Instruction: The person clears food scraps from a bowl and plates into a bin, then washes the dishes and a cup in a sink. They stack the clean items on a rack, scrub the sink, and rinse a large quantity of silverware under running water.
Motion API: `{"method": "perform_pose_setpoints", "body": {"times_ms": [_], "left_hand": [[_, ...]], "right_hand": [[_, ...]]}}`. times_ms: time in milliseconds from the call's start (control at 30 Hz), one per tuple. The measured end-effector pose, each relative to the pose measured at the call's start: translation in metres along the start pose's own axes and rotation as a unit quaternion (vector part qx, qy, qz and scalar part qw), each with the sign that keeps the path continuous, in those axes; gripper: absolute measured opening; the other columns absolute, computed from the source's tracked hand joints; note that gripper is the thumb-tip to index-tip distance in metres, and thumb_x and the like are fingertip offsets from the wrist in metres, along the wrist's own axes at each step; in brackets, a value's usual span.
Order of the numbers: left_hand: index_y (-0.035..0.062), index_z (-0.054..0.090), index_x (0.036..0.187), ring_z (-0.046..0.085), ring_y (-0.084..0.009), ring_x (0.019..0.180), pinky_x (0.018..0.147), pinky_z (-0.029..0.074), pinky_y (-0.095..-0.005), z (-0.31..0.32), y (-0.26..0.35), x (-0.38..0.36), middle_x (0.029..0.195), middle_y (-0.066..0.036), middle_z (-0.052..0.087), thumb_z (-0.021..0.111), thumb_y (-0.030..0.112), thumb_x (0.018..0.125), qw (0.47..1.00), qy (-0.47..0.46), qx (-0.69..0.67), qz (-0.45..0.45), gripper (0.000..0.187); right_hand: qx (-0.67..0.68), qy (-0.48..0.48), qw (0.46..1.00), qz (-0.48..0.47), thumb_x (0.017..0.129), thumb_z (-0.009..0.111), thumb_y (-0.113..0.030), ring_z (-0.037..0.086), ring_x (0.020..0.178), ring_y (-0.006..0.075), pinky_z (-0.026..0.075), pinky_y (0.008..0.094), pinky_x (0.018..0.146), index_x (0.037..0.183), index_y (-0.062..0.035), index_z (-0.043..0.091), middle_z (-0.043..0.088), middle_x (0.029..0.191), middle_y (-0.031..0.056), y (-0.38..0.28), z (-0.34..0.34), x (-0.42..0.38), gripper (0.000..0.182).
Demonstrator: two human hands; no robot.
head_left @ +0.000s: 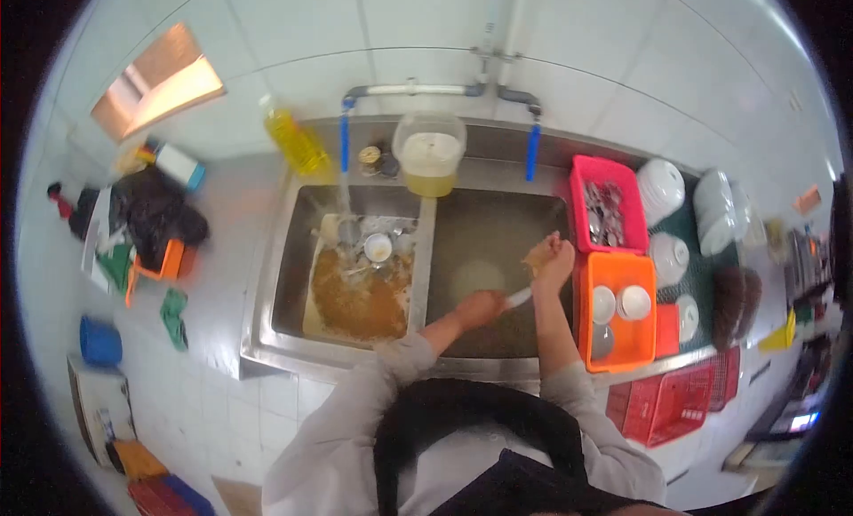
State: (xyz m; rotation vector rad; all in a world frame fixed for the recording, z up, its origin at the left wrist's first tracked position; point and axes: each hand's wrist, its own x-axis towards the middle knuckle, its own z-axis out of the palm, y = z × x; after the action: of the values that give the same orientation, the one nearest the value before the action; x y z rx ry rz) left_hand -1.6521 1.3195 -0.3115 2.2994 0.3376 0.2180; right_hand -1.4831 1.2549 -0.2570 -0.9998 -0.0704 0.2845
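Note:
Over the right basin point(453, 334), my left hand point(480, 309) is closed on a white piece of dishware point(518, 297), seen edge-on. Its exact kind cannot be made out. My right hand point(553, 258) is held higher, above the same basin near its right wall, with the fingers curled in. Something tan seems to show at those fingers, too blurred to name. Cloudy water fills this basin, and a pale round shape lies under the surface. In the left basin point(289, 276), a small white bowl point(378, 248) sits among other dishes in brownish, foamy water under a running tap.
A clear tub point(430, 152) of yellowish liquid stands behind the divider, with a yellow bottle point(298, 143) to its left. At right are a pink basket point(609, 205) of metal cutlery, an orange basket point(619, 347) with small cups, and stacked white bowls point(661, 192). Red crates point(666, 405) stand below.

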Motion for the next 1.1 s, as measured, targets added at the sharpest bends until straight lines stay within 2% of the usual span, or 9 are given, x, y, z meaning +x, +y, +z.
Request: {"method": "perform_pose_setpoints", "body": {"times_ms": [200, 433, 467, 500, 633, 700, 833, 933, 1100], "left_hand": [[0.0046, 0.063, 0.096, 0.061, -0.0357, 0.092, 0.079, 0.047, -0.0476, 0.011, -0.038, -0.027, 0.091, -0.016, 0.064, 0.057, 0.036, 0.085, 0.941, -0.262, 0.192, 0.096, 0.034], [0.002, 0.056, 0.105, 0.052, -0.0384, 0.099, 0.088, 0.041, -0.047, -0.102, -0.112, -0.044, 0.103, -0.018, 0.055, 0.061, 0.015, 0.078, 0.912, 0.35, -0.162, -0.142, 0.03], [0.002, 0.056, 0.106, 0.051, -0.0392, 0.099, 0.088, 0.041, -0.0478, -0.091, -0.163, -0.044, 0.101, -0.018, 0.055, 0.062, 0.014, 0.077, 0.787, 0.419, -0.389, -0.231, 0.032], [0.0021, 0.056, 0.106, 0.05, -0.0398, 0.101, 0.089, 0.041, -0.048, -0.108, -0.177, -0.053, 0.104, -0.019, 0.055, 0.063, 0.015, 0.077, 0.844, 0.403, -0.196, -0.294, 0.033], [0.0005, 0.059, 0.106, 0.053, -0.0405, 0.103, 0.09, 0.042, -0.0486, -0.112, -0.279, -0.075, 0.108, -0.023, 0.058, 0.064, 0.02, 0.076, 0.873, 0.212, 0.134, -0.419, 0.036], [-0.0006, 0.059, 0.107, 0.054, -0.0399, 0.103, 0.091, 0.042, -0.0492, -0.122, -0.298, -0.076, 0.109, -0.024, 0.059, 0.065, 0.022, 0.076, 0.896, 0.202, 0.037, -0.394, 0.039], [-0.0009, 0.058, 0.112, 0.059, -0.0389, 0.102, 0.092, 0.042, -0.049, -0.06, -0.388, -0.056, 0.106, -0.023, 0.063, 0.062, 0.033, 0.078, 0.857, 0.139, -0.097, -0.487, 0.048], [0.0006, 0.059, 0.114, 0.058, -0.0389, 0.104, 0.091, 0.044, -0.0456, 0.003, -0.463, -0.047, 0.108, -0.023, 0.062, 0.057, 0.04, 0.082, 0.882, 0.068, -0.005, -0.467, 0.051], [0.0023, 0.059, 0.113, 0.061, -0.0381, 0.093, 0.079, 0.049, -0.0484, -0.068, -0.426, -0.077, 0.113, -0.02, 0.06, 0.054, 0.032, 0.084, 0.905, -0.011, 0.0, -0.424, 0.042]], "right_hand": [[0.095, -0.14, 0.967, 0.19, 0.09, 0.06, -0.022, 0.057, 0.096, 0.0197, 0.047, 0.0368, 0.084, 0.105, -0.0079, 0.055, 0.058, 0.101, 0.0051, -0.031, 0.073, -0.009, 0.021], [-0.231, -0.272, 0.934, -0.017, 0.087, 0.063, -0.017, 0.057, 0.09, 0.0171, 0.048, 0.0332, 0.076, 0.106, -0.0057, 0.053, 0.057, 0.101, 0.0062, -0.016, 0.228, 0.01, 0.024], [-0.331, -0.314, 0.871, -0.179, 0.085, 0.063, -0.014, 0.058, 0.088, 0.0191, 0.049, 0.0332, 0.075, 0.106, -0.0047, 0.054, 0.056, 0.101, 0.0079, -0.005, 0.246, 0.019, 0.025], [-0.415, -0.346, 0.772, -0.336, 0.083, 0.063, -0.011, 0.059, 0.085, 0.021, 0.049, 0.0332, 0.074, 0.106, -0.0036, 0.055, 0.056, 0.101, 0.0096, 0.007, 0.262, 0.028, 0.026], [-0.519, -0.46, 0.7, -0.17, 0.08, 0.063, -0.013, 0.057, 0.094, 0.0262, 0.045, 0.0341, 0.082, 0.104, -0.0073, 0.057, 0.055, 0.103, 0.0141, 0.063, 0.303, 0.064, 0.025], [-0.702, -0.516, 0.47, -0.14, 0.077, 0.062, -0.011, 0.06, 0.088, 0.0283, 0.047, 0.0365, 0.078, 0.101, -0.0071, 0.059, 0.059, 0.099, 0.0162, 0.083, 0.313, 0.075, 0.024], [-0.698, -0.569, 0.429, -0.066, 0.075, 0.06, -0.007, 0.062, 0.083, 0.0291, 0.047, 0.0366, 0.076, 0.095, -0.0069, 0.062, 0.063, 0.091, 0.0184, 0.111, 0.304, 0.109, 0.02], [-0.711, -0.538, 0.451, -0.027, 0.075, 0.062, -0.011, 0.063, 0.089, 0.0267, 0.049, 0.0356, 0.078, 0.094, -0.0072, 0.063, 0.067, 0.094, 0.0144, 0.114, 0.298, 0.112, 0.02], [-0.466, -0.351, 0.811, 0.049, 0.078, 0.056, -0.004, 0.06, 0.096, 0.0167, 0.046, 0.0287, 0.086, 0.099, -0.0041, 0.058, 0.065, 0.098, 0.0066, 0.06, 0.336, 0.058, 0.021]]}}
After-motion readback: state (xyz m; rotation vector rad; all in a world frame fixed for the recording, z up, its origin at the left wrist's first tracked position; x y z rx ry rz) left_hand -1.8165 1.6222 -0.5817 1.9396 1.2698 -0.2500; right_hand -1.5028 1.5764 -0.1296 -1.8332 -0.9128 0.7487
